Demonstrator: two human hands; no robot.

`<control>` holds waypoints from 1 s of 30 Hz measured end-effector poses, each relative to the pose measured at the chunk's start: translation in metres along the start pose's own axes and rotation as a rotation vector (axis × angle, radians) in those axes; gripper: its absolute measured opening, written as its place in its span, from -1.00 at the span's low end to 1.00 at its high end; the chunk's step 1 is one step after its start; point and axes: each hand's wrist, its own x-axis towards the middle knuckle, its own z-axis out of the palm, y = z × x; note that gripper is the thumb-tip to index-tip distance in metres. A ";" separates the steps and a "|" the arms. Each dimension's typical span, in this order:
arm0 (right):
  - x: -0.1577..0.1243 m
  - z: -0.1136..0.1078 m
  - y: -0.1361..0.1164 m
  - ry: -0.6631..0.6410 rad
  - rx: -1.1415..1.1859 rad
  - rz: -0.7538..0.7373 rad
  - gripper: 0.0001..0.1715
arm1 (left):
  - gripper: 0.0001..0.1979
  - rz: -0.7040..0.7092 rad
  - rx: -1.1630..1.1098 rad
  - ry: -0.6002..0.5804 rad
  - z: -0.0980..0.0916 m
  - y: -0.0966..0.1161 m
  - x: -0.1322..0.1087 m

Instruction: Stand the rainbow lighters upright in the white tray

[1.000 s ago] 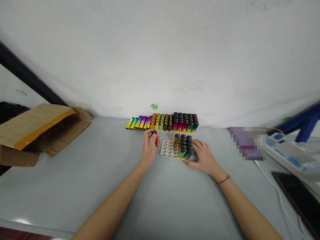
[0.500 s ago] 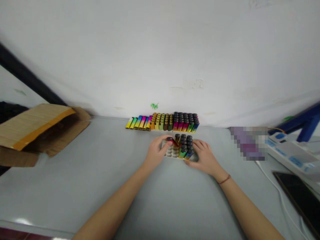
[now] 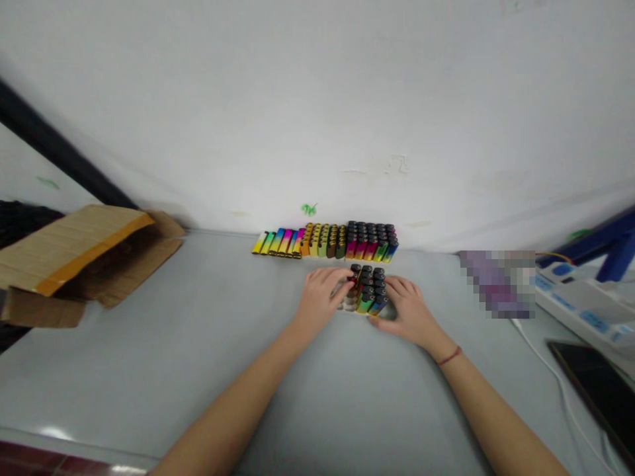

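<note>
A pale tray with round holes stands in the middle of the table, its right part filled with upright black-topped lighters. My left hand is over the tray's left side, thumb and fingers pinched on a red lighter beside the filled rows. Part of that lighter is hidden by the fingers. At the tray's right edge, my right hand rests with thumb and fingers around the corner, steadying contact on the outer lighters. Behind stand a full block of colourful lighters and yellow and brown ones.
Several colourful lighters lie flat left of the standing blocks, near the wall. An open cardboard box is at the far left. To the right are a pixelated object, a white power strip, a cable and a dark phone.
My left hand has moved right with the red lighter, which was tilted and is now against the filled rows. The view has shifted slightly; my right hand keeps its place at the tray.
</note>
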 end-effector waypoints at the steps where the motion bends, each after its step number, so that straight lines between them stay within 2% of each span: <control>1: 0.000 0.000 0.000 -0.002 0.002 0.002 -0.24 | -0.79 0.033 0.000 0.013 0.000 0.001 0.000; 4: 0.000 -0.001 -0.001 -0.001 0.011 0.005 -0.26 | -0.78 0.122 -0.007 0.028 -0.004 0.002 0.002; 7: 0.001 -0.001 -0.001 0.000 0.022 0.004 -0.27 | -0.77 0.128 0.005 0.093 -0.026 -0.010 0.013; 8: 0.001 -0.001 -0.001 -0.002 0.023 0.004 -0.26 | -0.75 0.064 0.017 0.178 -0.038 -0.019 0.019; 10: 0.001 -0.001 -0.001 -0.008 0.022 0.006 -0.24 | -0.68 -0.192 0.073 0.390 -0.065 -0.045 0.033; 11: 0.001 -0.001 -0.001 -0.012 0.021 0.007 -0.23 | -0.65 -0.314 0.130 0.463 -0.078 -0.061 0.040; 12: 0.001 -0.001 -0.001 -0.014 0.019 0.008 -0.22 | -0.63 -0.416 0.210 0.467 -0.091 -0.078 0.045; 13: 0.001 -0.001 -0.001 -0.012 0.017 0.009 -0.22 | -0.63 -0.510 0.303 0.412 -0.101 -0.095 0.050; 16: 0.001 -0.001 -0.001 -0.002 0.020 0.007 -0.25 | -0.58 -0.717 0.480 0.038 -0.116 -0.136 0.056; 17: 0.001 0.000 -0.001 0.001 0.022 0.006 -0.25 | -0.54 -0.713 0.517 -0.051 -0.116 -0.144 0.056; 19: 0.001 0.000 -0.001 0.007 0.025 0.005 -0.26 | -0.52 -0.687 0.573 -0.136 -0.113 -0.154 0.056; 23: 0.000 0.000 -0.001 0.013 0.027 0.008 -0.27 | -0.62 -0.687 0.564 -0.138 -0.105 -0.157 0.062; 27: 0.000 0.000 -0.001 0.011 0.030 0.010 -0.27 | -0.71 -0.750 0.482 -0.084 -0.105 -0.155 0.068; 30: 0.001 0.000 -0.002 0.012 0.029 0.008 -0.27 | -0.70 -0.726 0.464 -0.039 -0.105 -0.150 0.066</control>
